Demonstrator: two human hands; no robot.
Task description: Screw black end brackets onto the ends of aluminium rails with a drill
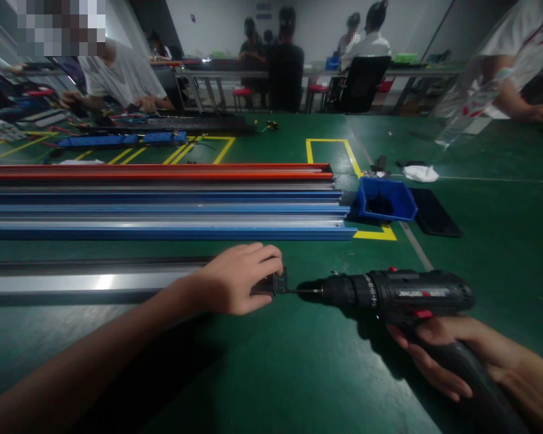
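A long silver-grey metal rail (85, 282) lies along the green table, its right end under my left hand (235, 278). The fingers of that hand are closed around the rail's end, pinching a small black end piece (278, 282) against it. My right hand (438, 355) is wrapped round the handle of a black cordless drill (398, 292). The drill lies level, pointing left, and its thin bit (305, 291) touches the black end piece.
Several long blue, grey and orange rails (163, 202) are stacked side by side behind my hands. A blue parts bin (384, 200) and a black flat pad (434, 212) sit to the right. Other people work at the far tables and at the right edge.
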